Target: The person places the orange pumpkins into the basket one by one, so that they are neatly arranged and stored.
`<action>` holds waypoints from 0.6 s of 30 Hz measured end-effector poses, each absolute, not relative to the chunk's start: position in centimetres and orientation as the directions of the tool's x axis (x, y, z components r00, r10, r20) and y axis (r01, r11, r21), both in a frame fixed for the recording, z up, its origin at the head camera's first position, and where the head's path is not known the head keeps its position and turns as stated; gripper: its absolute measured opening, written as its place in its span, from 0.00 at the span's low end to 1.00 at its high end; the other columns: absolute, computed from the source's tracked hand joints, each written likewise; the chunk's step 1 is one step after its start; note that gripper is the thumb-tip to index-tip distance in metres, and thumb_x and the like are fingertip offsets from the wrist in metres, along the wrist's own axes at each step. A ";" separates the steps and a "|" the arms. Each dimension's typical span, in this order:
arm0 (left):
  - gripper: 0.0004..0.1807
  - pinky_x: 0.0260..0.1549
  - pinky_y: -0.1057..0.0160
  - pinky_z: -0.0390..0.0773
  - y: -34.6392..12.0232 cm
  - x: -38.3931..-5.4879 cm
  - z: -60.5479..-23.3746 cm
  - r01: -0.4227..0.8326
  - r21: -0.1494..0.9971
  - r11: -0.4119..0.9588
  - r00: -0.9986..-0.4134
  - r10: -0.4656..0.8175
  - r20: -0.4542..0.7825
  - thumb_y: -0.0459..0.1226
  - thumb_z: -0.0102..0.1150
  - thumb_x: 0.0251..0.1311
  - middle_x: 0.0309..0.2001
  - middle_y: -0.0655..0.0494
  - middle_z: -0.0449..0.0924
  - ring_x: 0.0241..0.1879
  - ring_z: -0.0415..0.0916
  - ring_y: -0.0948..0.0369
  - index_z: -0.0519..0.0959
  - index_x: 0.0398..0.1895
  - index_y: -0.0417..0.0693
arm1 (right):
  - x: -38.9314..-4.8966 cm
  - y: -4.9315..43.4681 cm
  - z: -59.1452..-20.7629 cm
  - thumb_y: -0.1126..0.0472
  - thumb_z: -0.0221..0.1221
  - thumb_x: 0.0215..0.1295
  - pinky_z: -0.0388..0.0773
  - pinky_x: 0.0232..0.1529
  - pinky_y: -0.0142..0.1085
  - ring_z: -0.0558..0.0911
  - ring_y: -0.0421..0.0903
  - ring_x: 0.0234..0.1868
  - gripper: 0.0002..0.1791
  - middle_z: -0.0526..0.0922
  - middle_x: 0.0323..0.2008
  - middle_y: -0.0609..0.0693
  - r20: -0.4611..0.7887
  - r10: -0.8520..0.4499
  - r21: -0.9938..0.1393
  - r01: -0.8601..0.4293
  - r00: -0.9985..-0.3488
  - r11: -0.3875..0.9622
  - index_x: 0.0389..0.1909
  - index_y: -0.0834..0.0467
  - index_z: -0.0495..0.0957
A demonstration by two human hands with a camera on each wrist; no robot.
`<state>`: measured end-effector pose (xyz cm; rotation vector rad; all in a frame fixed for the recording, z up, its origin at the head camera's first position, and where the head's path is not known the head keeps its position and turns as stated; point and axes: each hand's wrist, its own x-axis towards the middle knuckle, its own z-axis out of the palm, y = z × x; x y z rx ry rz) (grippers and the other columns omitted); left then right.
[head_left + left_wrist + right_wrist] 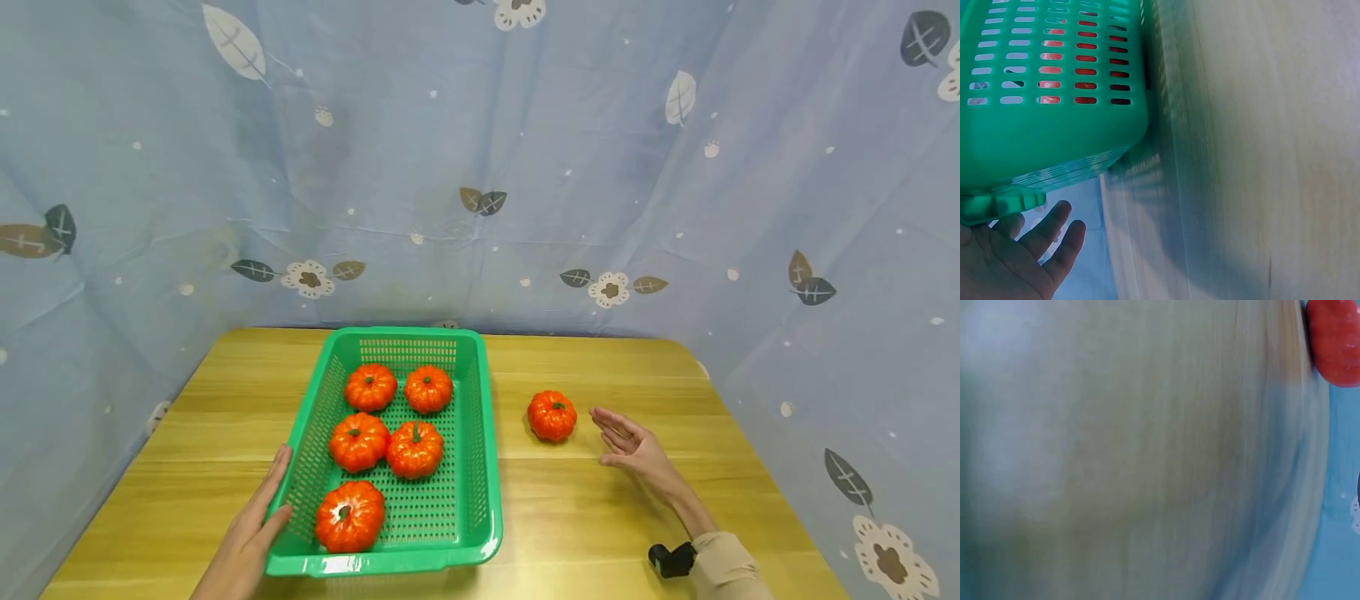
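My left hand (247,533) rests at the left rim of a green plastic basket (491,467), near its front corner. The thumb lies by the rim's top. In the left wrist view its fingers (1054,228) are extended and spread outside the basket wall (1054,137). Several shiny orange toy pumpkins (350,517) lie inside on the slatted floor. One more pumpkin (552,416) sits on the table, right of the basket. Just to the right of it is my right hand (633,450), its fingers fairly straight and holding nothing. The right wrist view shows a pumpkin (1338,344) at the upper corner, but not the hand.
A wooden table (585,517) carries everything. Pale blue curtain (480,167) with leaf and flower prints closes off the back and both sides. A black wrist strap (671,561) shows by the right sleeve (727,571).
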<state>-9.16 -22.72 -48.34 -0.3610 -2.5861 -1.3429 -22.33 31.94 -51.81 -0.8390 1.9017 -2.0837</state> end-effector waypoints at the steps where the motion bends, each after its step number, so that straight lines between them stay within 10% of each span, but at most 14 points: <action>1: 0.34 0.56 0.88 0.38 -22.7 -9.2 -48.4 0.311 0.773 0.553 -0.948 0.122 0.295 0.31 0.40 0.73 0.76 0.63 0.35 0.67 0.34 0.83 0.42 0.77 0.52 | -22.5 31.9 -52.0 0.80 0.58 0.58 0.59 0.66 0.38 0.60 0.43 0.70 0.42 0.49 0.71 0.69 0.257 -0.508 -0.966 -0.216 -0.822 -0.140 0.70 0.76 0.45; 18: 0.34 0.54 0.89 0.38 -22.8 -9.4 -48.6 0.297 0.754 0.586 -0.952 0.125 0.278 0.31 0.40 0.73 0.74 0.73 0.34 0.65 0.33 0.86 0.42 0.77 0.51 | -26.8 29.1 -53.4 0.69 0.70 0.49 0.53 0.67 0.33 0.39 0.62 0.72 0.60 0.36 0.74 0.67 0.091 -0.551 -0.987 -0.148 -0.829 0.060 0.75 0.64 0.38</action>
